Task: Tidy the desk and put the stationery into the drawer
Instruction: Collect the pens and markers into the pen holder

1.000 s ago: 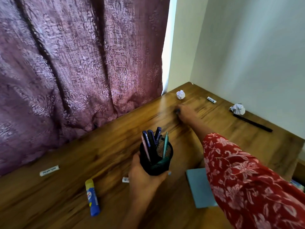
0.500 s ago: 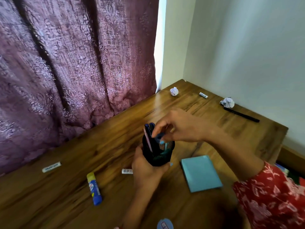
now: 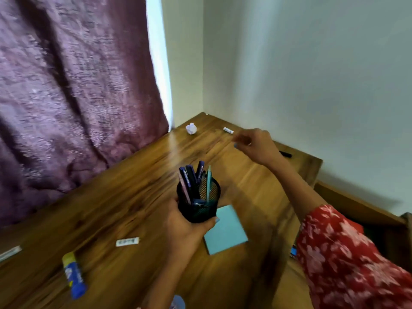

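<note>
My left hand point(image 3: 186, 229) holds a black mesh pen holder point(image 3: 198, 202) with several pens upright in it, above the wooden desk point(image 3: 124, 197). My right hand point(image 3: 256, 146) reaches toward the far corner with its fingers loosely curled and nothing seen in them. Just beyond it lies a small white eraser point(image 3: 228, 130). A black pen point(image 3: 285, 154) shows partly behind my right wrist. A blue sticky-note pad point(image 3: 225, 230) lies under the holder. A blue and yellow glue stick point(image 3: 73, 275) lies at the front left, and a white eraser point(image 3: 127, 241) between it and the holder.
A crumpled paper ball point(image 3: 191, 128) sits in the far corner by the purple curtain point(image 3: 66, 97). A white label strip point(image 3: 10, 253) lies at the left edge. The desk's right edge drops to an open drawer point(image 3: 379, 228) with things inside.
My right hand has left the pen holder after dropping a small item in and has swung out toward the far corner. The left hand still holds the holder.
</note>
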